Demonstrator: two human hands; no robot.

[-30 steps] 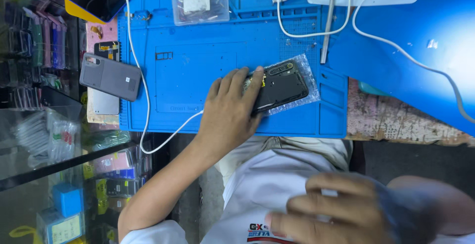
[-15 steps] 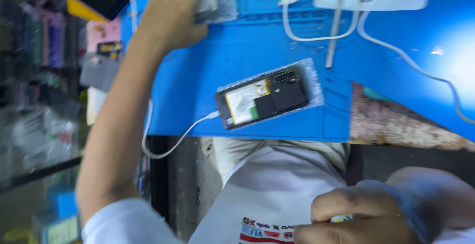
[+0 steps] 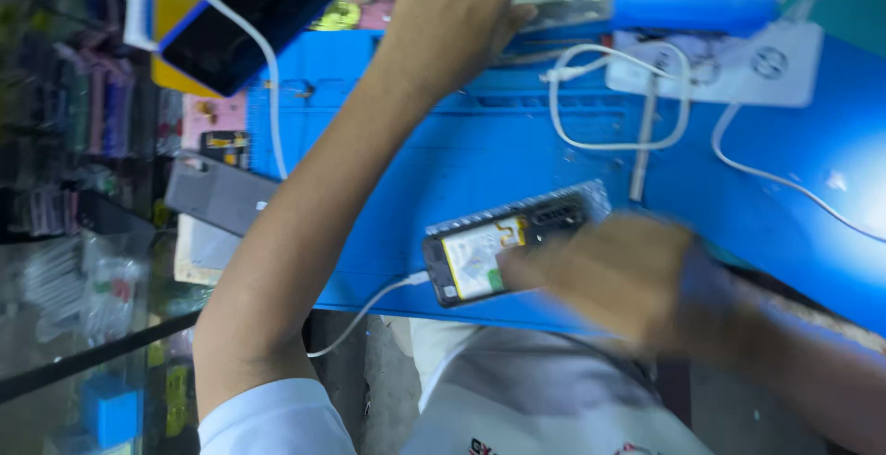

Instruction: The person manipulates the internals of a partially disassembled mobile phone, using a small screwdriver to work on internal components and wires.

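Since right hand (image 3: 618, 280) reached opened phone (image 3: 503, 247)

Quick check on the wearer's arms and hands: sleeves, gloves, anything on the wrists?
Both hands bare, no gloves. Left hand shows a bare forearm up to a short white sleeve. Right hand is motion-blurred; something dark sits at its wrist, too blurred to identify. No rings visible.

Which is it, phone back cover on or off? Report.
Off: the phone on the blue mat shows its bare battery.
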